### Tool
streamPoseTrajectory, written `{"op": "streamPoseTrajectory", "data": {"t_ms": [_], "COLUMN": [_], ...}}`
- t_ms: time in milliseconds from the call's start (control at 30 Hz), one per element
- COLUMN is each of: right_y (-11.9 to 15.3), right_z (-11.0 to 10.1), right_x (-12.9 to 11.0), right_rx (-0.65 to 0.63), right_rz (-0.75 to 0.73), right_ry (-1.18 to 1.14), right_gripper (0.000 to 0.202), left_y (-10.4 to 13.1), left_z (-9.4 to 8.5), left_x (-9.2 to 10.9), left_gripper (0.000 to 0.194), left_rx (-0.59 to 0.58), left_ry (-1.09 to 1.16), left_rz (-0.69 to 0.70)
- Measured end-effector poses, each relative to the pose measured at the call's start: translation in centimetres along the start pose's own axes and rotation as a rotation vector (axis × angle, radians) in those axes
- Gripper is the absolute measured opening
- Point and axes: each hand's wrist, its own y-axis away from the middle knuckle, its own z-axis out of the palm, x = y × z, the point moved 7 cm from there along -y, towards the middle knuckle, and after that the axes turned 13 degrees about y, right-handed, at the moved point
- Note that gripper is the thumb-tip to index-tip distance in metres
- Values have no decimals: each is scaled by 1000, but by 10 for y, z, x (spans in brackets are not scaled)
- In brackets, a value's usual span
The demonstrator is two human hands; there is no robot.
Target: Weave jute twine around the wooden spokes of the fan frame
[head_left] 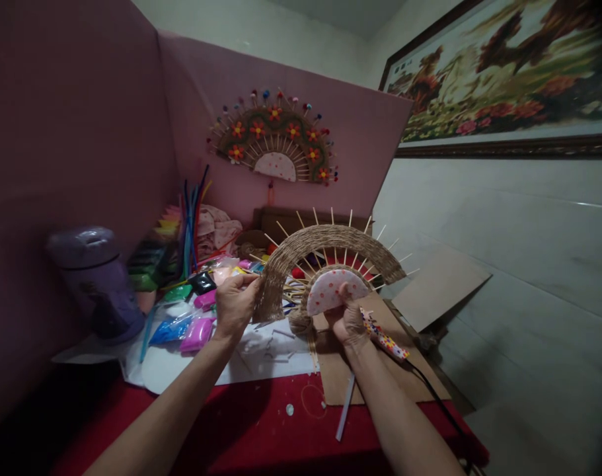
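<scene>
Both hands hold up a half-round fan [325, 239] woven from brown twine over thin wooden sticks, whose tips poke out past the curved edge. My left hand [235, 305] pinches the fan's left end. Gripping the dotted white half-circle [333, 291] at the fan's base is my right hand [349, 318], its thumb on the front face and its other fingers mostly hidden behind. A ball of twine [301, 322] lies just below the fan. To the right of my right hand rests a glue gun [387, 340] with a colourful patterned body, on a cardboard sheet [338, 390].
A finished fan with flowers [275, 132] hangs on the pink board. Several coloured clay packets [196, 334], pipe cleaners [191, 225] and a purple flask [100, 284] stand at left. A glue stick [345, 408] lies near the front of the red tablecloth [261, 430]. A black cord runs off right.
</scene>
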Motion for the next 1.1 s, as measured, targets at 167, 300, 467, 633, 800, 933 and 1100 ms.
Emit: {"op": "streamPoseTrajectory", "data": {"t_ms": [167,300,467,633,800,933,1100], "right_y": [0,0,-2,0,3,2,3], "right_z": [0,0,-3,-1,1,0,3], "right_x": [1,2,4,1,-8,-13,-12], "right_rx": [-16,-39,-45,-76,-52,-33,-58], "right_rz": [-2,0,5,-2,5,2,4], "right_ry": [26,19,34,31,-32,-25,-19], "right_gripper": [37,38,36,31,26,27,27], "left_y": [0,1,1,2,1,2,6], "left_z": [-2,-1,-1,-4,4,11,11], "left_x": [-1,-2,-4,-2,3,4,7], "left_gripper": [16,17,19,30,32,26,22], "left_rx": [37,43,63,125,-30,-205,-217], "left_ry": [61,139,240,342,419,365,342], "left_rz": [-21,-64,-111,-131,-255,-337,-330]}}
